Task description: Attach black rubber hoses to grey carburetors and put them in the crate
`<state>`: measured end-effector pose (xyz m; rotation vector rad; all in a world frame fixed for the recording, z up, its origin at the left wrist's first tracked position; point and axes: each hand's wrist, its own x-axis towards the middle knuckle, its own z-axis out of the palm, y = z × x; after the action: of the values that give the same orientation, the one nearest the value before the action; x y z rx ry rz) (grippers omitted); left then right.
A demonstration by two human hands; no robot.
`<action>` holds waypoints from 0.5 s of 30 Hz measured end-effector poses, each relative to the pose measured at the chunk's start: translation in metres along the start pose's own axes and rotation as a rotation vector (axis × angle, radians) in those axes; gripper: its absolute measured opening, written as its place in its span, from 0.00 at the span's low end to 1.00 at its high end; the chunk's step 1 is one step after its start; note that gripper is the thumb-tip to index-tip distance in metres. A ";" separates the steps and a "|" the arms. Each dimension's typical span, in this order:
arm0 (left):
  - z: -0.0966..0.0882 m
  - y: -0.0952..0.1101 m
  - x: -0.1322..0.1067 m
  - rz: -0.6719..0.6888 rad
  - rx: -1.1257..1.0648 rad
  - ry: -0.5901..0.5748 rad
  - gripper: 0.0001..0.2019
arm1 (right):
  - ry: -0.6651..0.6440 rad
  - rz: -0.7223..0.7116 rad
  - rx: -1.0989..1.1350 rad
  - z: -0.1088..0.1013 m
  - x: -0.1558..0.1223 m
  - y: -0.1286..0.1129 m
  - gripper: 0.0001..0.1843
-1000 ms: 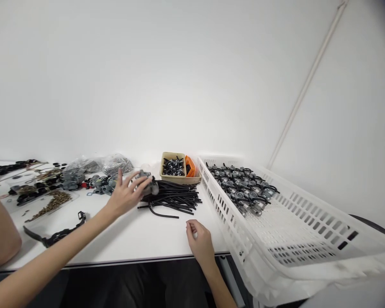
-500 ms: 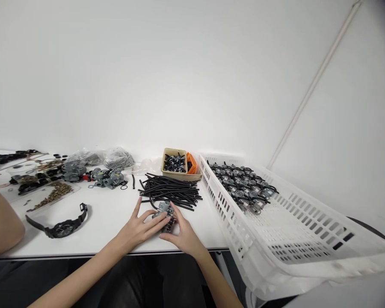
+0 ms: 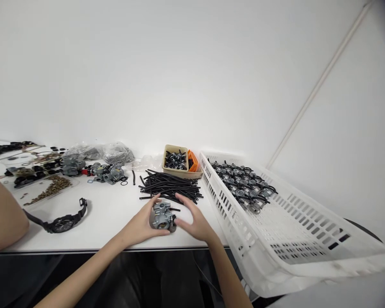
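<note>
Head view is what I have to go on, and it puts the carburettor (image 3: 163, 216) low and central on the white table (image 3: 112, 218), close to the front edge and just below the heap of black rubber hoses (image 3: 170, 186). I can't tell whether it is resting on the tabletop or lifted slightly clear.

The main risk I see is the one-handed hold: if the left hand (image 3: 140, 222) slips, the heavy metal body could tip, roll towards the front edge and drop off. A short black stub on the carburettor also lies close to the hoses, so a careless turn could snag them and drag some loose. On the right, the white plastic crate (image 3: 231, 214) of lined-up carburettors is nearby, and a wide swing of the right hand (image 3: 195, 220) could knock its wall.

The left hand is clamped around the carburettor from the left, its fingers wrapped over the body. The right hand is open, its fingers spread and curved towards the part's right side, just beside it; I can't tell whether they touch. Both forearms reach in from the bottom edge, converging on the part, with the wrists low near the table edge.
</note>
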<state>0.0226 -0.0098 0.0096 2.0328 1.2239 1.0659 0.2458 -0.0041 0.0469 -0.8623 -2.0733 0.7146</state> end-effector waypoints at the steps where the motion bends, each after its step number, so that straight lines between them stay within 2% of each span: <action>1: 0.006 0.002 0.004 -0.047 -0.071 -0.036 0.46 | 0.081 0.002 0.003 -0.007 0.010 0.000 0.31; 4: 0.016 0.009 0.011 -0.146 -0.242 -0.066 0.37 | 0.341 0.039 -0.050 -0.023 0.057 0.012 0.19; 7: 0.016 0.013 0.009 -0.185 -0.335 -0.065 0.35 | 0.427 0.157 -0.280 -0.035 0.115 0.037 0.14; 9: 0.014 0.012 0.008 -0.187 -0.353 -0.059 0.33 | 0.364 0.305 -0.511 -0.040 0.148 0.055 0.13; 10: 0.013 0.010 0.007 -0.185 -0.348 -0.048 0.32 | 0.341 0.335 -0.550 -0.042 0.162 0.062 0.11; 12: 0.012 0.004 0.008 -0.181 -0.327 -0.016 0.30 | 0.297 0.371 -0.587 -0.041 0.182 0.073 0.09; 15: 0.011 -0.002 0.010 -0.178 -0.305 0.049 0.29 | 0.282 0.372 -0.597 -0.037 0.197 0.081 0.15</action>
<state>0.0335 -0.0005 0.0052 1.6460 1.1629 1.1436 0.2091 0.2034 0.0946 -1.6096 -1.9015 0.1216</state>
